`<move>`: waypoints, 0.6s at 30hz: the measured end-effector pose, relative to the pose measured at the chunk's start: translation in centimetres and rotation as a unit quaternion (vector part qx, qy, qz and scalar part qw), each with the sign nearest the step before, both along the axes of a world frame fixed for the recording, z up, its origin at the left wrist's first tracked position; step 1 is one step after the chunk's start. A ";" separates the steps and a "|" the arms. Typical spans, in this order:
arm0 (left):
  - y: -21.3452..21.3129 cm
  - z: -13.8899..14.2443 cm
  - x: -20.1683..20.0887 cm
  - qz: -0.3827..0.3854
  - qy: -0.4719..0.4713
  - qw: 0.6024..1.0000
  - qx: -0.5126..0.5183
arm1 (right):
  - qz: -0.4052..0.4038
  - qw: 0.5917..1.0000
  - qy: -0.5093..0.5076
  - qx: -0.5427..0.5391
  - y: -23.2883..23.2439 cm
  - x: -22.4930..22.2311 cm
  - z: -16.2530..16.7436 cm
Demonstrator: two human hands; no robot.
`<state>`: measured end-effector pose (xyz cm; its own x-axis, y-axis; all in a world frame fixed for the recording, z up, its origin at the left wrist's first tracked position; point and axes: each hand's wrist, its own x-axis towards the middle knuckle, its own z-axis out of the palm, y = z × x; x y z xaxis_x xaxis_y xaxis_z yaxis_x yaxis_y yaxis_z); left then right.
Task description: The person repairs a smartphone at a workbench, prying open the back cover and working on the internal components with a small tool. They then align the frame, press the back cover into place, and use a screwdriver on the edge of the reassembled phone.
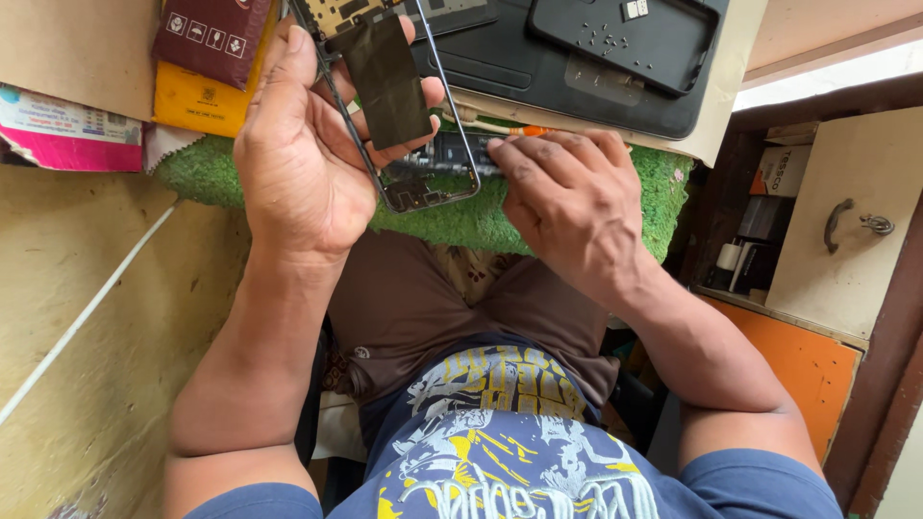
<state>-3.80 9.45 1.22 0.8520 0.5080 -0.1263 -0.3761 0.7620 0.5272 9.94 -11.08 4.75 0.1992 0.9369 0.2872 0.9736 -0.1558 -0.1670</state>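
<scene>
My left hand (303,144) holds up an opened phone frame (404,106), a thin metal-edged body with a dark flat strip across its middle and bare circuitry at its lower end. My right hand (567,197) rests on the green mat (452,223), fingers curled. Its fingertips touch the frame's lower right corner. A thin orange-tipped tool (524,130) lies just above these fingers; whether the hand grips it is hidden.
A black tray (577,72) holds a dark back cover (625,38) and tiny screws behind the mat. Maroon and yellow boxes (207,67) lie at upper left. A white cable (87,308) crosses the yellow surface at left. A cabinet door with handle (841,221) stands at right.
</scene>
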 end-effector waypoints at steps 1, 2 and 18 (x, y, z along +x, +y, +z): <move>-0.1 0.1 0.0 0.001 -0.005 1.000 0.001 | 0.004 1.000 0.001 0.005 -0.1 0.4 -0.1; -0.1 0.2 -0.1 0.002 -0.010 1.000 0.003 | 0.009 1.000 0.001 0.011 -0.2 0.7 -0.2; -3.2 -1.3 1.5 0.027 -0.040 0.999 0.017 | -0.164 0.789 0.547 0.228 -7.8 5.4 1.1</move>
